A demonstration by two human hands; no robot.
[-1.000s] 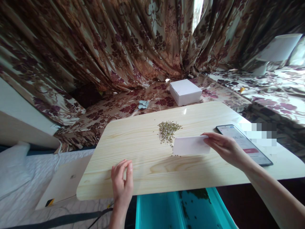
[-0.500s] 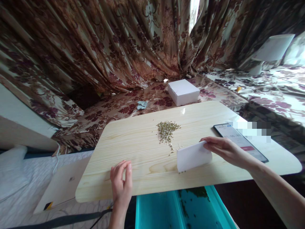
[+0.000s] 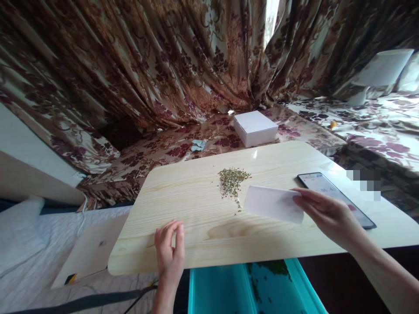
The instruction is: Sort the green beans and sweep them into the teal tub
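Between thumb and fingers, my right hand [image 3: 322,209] grips the right end of a white card [image 3: 274,203], tilted over the table. The card's left edge comes close to a heap of small green beans [image 3: 231,181] spread on the pale wooden table [image 3: 183,192]. A few beans trail from the heap toward the card. My left hand [image 3: 170,242] rests at the table's front left, fingers half curled and thumb apart, holding nothing. Below the front edge sits a turquoise bin [image 3: 219,290] with two compartments; green beans lie in the right one, and the table hides part of it.
A phone [image 3: 337,198] lies on the table beside my right hand. Behind the table, a white box [image 3: 255,128] and a small light-blue cloth [image 3: 198,145] rest on a patterned cover. A lamp [image 3: 382,67] stands at the far right, and curtains [image 3: 183,65] hang behind.
My right hand has lifted and turned the card, so its left edge has moved up toward the bean heap. My left hand stays in place on the table. The view has shifted slightly.
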